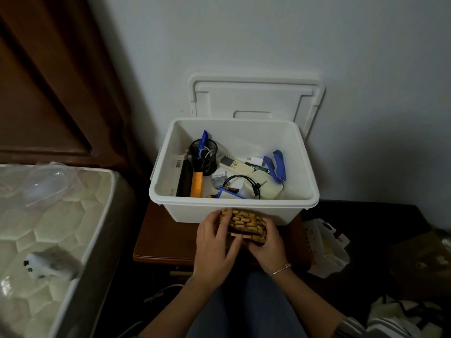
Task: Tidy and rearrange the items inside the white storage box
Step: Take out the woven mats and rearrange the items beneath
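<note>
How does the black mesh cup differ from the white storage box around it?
The black mesh cup is dark, round, see-through; the white storage box is pale, rectangular, solid-walled. The cup is far smaller and stands inside the box, toward its left side. Both are open-topped and hold items.

Dim, soft indoor light; corners fall dark, wide-angle bending at the edges, overall slightly soft focus.
</note>
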Demonstrator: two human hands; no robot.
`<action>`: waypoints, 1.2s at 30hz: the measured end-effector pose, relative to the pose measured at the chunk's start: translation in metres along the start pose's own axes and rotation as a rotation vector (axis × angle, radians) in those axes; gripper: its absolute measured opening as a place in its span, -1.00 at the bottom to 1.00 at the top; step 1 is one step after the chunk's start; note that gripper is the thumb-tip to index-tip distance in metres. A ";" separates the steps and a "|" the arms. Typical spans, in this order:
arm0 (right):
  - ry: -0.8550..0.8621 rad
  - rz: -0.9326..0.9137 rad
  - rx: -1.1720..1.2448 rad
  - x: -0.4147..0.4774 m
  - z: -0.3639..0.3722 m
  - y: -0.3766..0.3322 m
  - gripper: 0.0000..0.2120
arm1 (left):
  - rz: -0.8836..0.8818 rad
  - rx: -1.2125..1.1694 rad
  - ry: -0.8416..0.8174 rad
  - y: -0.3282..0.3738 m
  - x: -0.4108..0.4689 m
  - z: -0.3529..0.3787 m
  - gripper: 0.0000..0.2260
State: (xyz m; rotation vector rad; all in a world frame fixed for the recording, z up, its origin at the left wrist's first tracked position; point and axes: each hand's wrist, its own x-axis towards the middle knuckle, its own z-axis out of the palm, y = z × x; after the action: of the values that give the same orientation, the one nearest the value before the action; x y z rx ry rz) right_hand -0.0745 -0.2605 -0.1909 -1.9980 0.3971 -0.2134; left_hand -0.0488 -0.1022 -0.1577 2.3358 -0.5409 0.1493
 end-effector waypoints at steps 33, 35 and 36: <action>-0.010 -0.012 0.182 -0.014 -0.007 -0.020 -0.33 | -0.225 -0.308 -0.200 -0.021 0.021 0.000 -0.52; -0.012 0.014 0.218 -0.017 -0.006 -0.027 -0.37 | -0.221 -0.304 -0.188 -0.020 0.020 0.001 -0.52; 0.010 0.042 0.228 -0.017 -0.005 -0.030 -0.39 | -0.220 -0.300 -0.185 -0.019 0.020 0.001 -0.52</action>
State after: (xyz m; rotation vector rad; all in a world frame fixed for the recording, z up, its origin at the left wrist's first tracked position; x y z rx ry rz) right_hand -0.0863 -0.2462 -0.1610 -1.7642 0.4027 -0.2312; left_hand -0.0225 -0.0971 -0.1654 2.1063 -0.3625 -0.2379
